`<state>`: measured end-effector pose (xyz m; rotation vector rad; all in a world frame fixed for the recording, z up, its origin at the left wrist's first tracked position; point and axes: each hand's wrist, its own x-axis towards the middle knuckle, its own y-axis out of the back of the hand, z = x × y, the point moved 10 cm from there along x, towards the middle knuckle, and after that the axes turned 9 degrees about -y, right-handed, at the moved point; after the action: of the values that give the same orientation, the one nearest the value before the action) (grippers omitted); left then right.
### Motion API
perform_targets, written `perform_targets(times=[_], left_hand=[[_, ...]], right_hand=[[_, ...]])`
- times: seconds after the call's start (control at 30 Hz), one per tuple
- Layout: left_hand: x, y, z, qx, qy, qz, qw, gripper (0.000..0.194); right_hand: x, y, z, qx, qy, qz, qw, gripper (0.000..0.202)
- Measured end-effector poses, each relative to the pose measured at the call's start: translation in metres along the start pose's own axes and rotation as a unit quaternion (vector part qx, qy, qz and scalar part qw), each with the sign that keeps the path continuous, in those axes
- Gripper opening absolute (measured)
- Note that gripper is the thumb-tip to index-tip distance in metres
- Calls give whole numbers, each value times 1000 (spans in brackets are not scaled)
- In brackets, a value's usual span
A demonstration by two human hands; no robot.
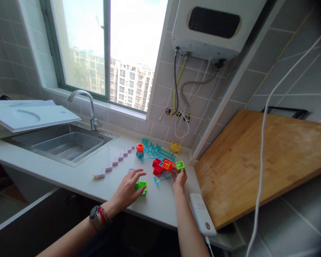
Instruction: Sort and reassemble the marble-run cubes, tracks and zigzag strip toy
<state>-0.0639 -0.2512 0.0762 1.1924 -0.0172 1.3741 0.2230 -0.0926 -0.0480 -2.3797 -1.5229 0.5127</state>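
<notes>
My right hand (179, 179) has its fingers closed on a small green cube-shaped toy block (180, 165) with an open face. Just left of that hand lie an orange block (167, 164) and red blocks (157, 167). My left hand (128, 188) is spread, its fingers apart above green blocks (142, 188) on the counter. Its thumb overlaps these blocks; whether it touches them I cannot tell. A thin blue plastic piece (163, 179) lies between the two hands.
Lilac zigzag pieces (115, 161) run across the white counter (91, 189). Behind are teal plastic parts (152, 148), a red-orange block (140, 147) and a yellow block (174, 147). A sink (69, 157) sits left; a white power strip (202, 214) and leaning wooden board (256, 160) stand right.
</notes>
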Motion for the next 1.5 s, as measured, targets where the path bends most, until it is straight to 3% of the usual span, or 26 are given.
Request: perform_targets(times=[0.1,0.17,0.3,0.5,0.6,0.7,0.8,0.97,1.13,1.5], left_hand=[[-15,7,-11,-32,22,78,996,63],[-28,5,-23,-50,45,102,993,72],[-46,-8,-42,-83,80,87,990,77],[-45,-19,-57,-195,135,55,970,71],[-43,-24,-63,-276,159,27,948,75],[-42,-29,-66,-323,168,1,931,70],[-41,-31,-68,-331,173,-9,928,59],[-40,-32,-64,-370,181,-14,911,61],[-42,-38,-64,-408,208,-32,889,62],[-40,-39,-52,-392,170,-51,903,59]], right_hand=[[1,1,1,31,-20,-11,999,32],[0,1,-1,45,-25,-14,999,30],[-4,4,-8,55,-11,1,998,25],[-16,4,-28,62,23,8,998,25],[-29,-12,-38,57,26,-35,997,33],[-58,-39,-43,44,37,-135,989,37],[-96,-52,-27,32,24,-206,978,29],[-141,-41,16,-51,-8,-211,976,44],[-147,-39,19,-76,0,-201,977,54],[-166,-61,17,-197,42,-266,943,42]])
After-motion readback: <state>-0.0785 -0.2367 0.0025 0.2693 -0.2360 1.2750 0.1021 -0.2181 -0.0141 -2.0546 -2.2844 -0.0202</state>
